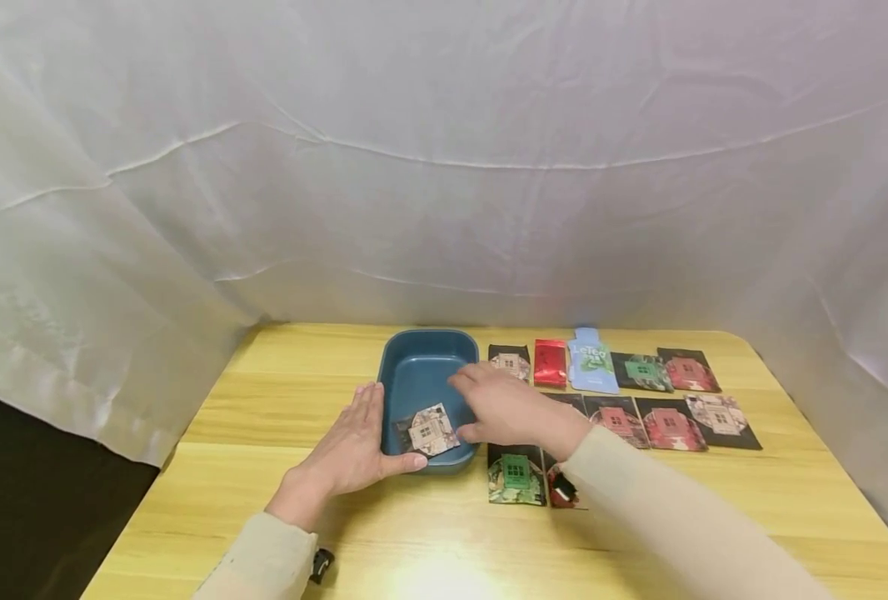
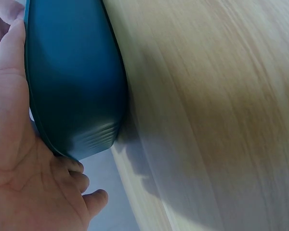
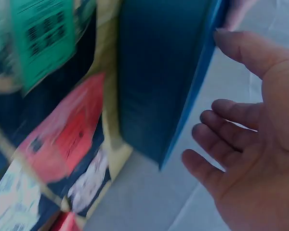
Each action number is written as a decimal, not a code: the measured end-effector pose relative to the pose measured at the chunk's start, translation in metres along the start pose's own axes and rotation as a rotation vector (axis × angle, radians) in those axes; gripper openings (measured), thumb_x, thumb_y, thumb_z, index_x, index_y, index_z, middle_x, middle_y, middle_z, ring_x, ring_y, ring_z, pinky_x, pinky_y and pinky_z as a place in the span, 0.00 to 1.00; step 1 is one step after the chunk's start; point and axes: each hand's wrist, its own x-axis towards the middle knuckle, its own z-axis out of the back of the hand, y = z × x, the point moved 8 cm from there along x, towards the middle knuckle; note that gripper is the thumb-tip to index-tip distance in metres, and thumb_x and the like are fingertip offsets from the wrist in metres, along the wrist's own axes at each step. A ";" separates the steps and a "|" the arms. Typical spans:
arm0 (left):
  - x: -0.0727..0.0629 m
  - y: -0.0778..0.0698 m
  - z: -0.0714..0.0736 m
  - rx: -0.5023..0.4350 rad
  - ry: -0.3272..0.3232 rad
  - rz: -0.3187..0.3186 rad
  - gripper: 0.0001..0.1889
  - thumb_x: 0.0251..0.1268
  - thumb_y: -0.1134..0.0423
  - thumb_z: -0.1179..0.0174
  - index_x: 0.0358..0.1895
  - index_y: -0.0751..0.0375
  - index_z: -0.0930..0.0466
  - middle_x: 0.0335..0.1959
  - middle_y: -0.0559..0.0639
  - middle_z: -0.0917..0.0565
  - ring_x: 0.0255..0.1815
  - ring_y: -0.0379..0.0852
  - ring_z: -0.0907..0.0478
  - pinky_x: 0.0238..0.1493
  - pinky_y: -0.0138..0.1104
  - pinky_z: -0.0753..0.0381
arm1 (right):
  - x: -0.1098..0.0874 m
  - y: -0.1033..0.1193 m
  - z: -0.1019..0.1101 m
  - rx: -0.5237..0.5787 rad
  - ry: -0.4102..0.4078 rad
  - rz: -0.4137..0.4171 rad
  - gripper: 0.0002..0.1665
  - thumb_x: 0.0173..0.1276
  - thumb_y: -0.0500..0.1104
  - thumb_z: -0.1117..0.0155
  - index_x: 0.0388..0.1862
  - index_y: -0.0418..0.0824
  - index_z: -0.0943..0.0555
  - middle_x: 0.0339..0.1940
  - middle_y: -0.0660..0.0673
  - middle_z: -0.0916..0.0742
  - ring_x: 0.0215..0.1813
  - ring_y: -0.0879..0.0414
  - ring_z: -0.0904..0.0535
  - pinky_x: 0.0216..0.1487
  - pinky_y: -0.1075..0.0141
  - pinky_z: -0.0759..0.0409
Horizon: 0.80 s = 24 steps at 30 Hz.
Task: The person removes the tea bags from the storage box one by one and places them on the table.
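A dark blue rectangular container (image 1: 423,379) stands on the table, with sachets bearing a pale floral print (image 1: 431,430) lying in its near end. My left hand (image 1: 348,448) rests along its left side, fingers straight and thumb reaching over the near rim. In the left wrist view the palm lies against the rim of the container (image 2: 77,77). Over the right rim hangs my right hand (image 1: 510,410), fingers loosely bent. The right wrist view has nothing between the thumb and fingers of this hand (image 3: 260,125), the thumb tip close by the rim.
Right of the container lie rows of sachets: a shiny red one (image 1: 550,362), a light blue one (image 1: 593,365), a green-labelled one (image 1: 516,472) and several dark ones with red labels (image 1: 670,427). My right forearm covers some. White fabric (image 1: 444,200) hangs behind the wooden table (image 1: 286,383).
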 end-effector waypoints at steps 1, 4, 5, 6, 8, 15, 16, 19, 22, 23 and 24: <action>0.000 0.000 0.000 0.001 0.000 -0.002 0.71 0.60 0.22 0.37 0.85 0.72 0.64 0.87 0.68 0.59 0.89 0.62 0.64 0.87 0.53 0.55 | 0.006 0.004 -0.005 -0.013 0.033 0.001 0.51 0.65 0.58 0.22 0.78 0.34 0.29 0.77 0.35 0.24 0.79 0.40 0.30 0.81 0.46 0.33; -0.001 -0.001 0.000 0.008 0.005 -0.002 0.71 0.60 0.21 0.38 0.85 0.72 0.64 0.87 0.68 0.60 0.89 0.63 0.63 0.87 0.53 0.54 | 0.020 0.013 -0.018 -0.041 0.115 0.003 0.54 0.62 0.58 0.20 0.79 0.35 0.31 0.79 0.37 0.26 0.81 0.41 0.32 0.81 0.47 0.33; -0.001 -0.001 0.000 0.006 0.007 -0.004 0.71 0.59 0.21 0.38 0.85 0.72 0.64 0.87 0.68 0.60 0.89 0.63 0.63 0.87 0.53 0.54 | 0.023 0.015 -0.022 -0.046 0.137 0.001 0.54 0.61 0.58 0.20 0.80 0.36 0.31 0.80 0.38 0.26 0.81 0.41 0.32 0.81 0.47 0.33; -0.001 -0.002 0.000 0.008 0.006 -0.006 0.71 0.59 0.21 0.39 0.85 0.72 0.64 0.87 0.68 0.60 0.89 0.63 0.63 0.87 0.54 0.54 | 0.027 0.017 -0.026 -0.050 0.153 0.000 0.54 0.61 0.57 0.19 0.80 0.37 0.31 0.80 0.39 0.26 0.81 0.41 0.32 0.81 0.48 0.33; 0.000 -0.002 0.000 0.017 0.007 -0.006 0.71 0.59 0.20 0.40 0.85 0.72 0.63 0.87 0.68 0.59 0.89 0.63 0.63 0.87 0.53 0.54 | 0.032 0.020 -0.033 -0.058 0.179 0.001 0.54 0.60 0.56 0.18 0.80 0.37 0.31 0.80 0.39 0.26 0.81 0.42 0.32 0.81 0.49 0.33; 0.002 -0.002 -0.002 0.013 0.008 -0.010 0.70 0.60 0.21 0.38 0.85 0.73 0.63 0.87 0.68 0.59 0.89 0.62 0.63 0.87 0.52 0.54 | 0.042 0.023 -0.046 -0.143 0.220 0.007 0.52 0.59 0.57 0.17 0.77 0.39 0.28 0.76 0.42 0.22 0.75 0.45 0.26 0.77 0.51 0.26; 0.001 -0.002 -0.001 0.009 0.005 -0.011 0.71 0.60 0.21 0.38 0.85 0.73 0.63 0.87 0.69 0.58 0.89 0.62 0.62 0.87 0.53 0.53 | 0.043 0.024 -0.046 -0.153 0.227 0.002 0.51 0.60 0.57 0.17 0.77 0.40 0.28 0.76 0.42 0.22 0.75 0.46 0.26 0.77 0.50 0.26; 0.001 -0.001 0.000 0.009 0.003 -0.007 0.71 0.59 0.20 0.39 0.85 0.73 0.63 0.87 0.69 0.58 0.89 0.62 0.62 0.87 0.53 0.52 | 0.046 0.024 -0.048 -0.181 0.244 -0.016 0.52 0.60 0.59 0.17 0.77 0.41 0.28 0.77 0.43 0.23 0.76 0.46 0.27 0.76 0.49 0.25; 0.001 -0.001 0.000 0.006 0.003 -0.007 0.71 0.59 0.20 0.39 0.85 0.73 0.63 0.87 0.69 0.59 0.89 0.63 0.62 0.87 0.53 0.52 | 0.048 0.023 -0.051 -0.199 0.261 -0.033 0.53 0.60 0.60 0.18 0.78 0.43 0.29 0.78 0.44 0.23 0.77 0.46 0.28 0.77 0.46 0.27; 0.001 -0.001 0.000 0.005 0.004 -0.006 0.71 0.59 0.20 0.39 0.85 0.73 0.63 0.87 0.69 0.59 0.89 0.62 0.62 0.87 0.53 0.52 | 0.049 0.023 -0.052 -0.204 0.265 -0.039 0.53 0.59 0.60 0.18 0.78 0.43 0.29 0.78 0.44 0.23 0.77 0.47 0.28 0.77 0.45 0.27; 0.001 -0.001 0.000 0.005 0.004 -0.006 0.71 0.59 0.21 0.38 0.85 0.73 0.63 0.87 0.69 0.59 0.89 0.62 0.62 0.87 0.53 0.52 | 0.050 0.023 -0.052 -0.207 0.269 -0.044 0.52 0.59 0.60 0.18 0.78 0.44 0.28 0.77 0.44 0.23 0.77 0.47 0.28 0.77 0.45 0.28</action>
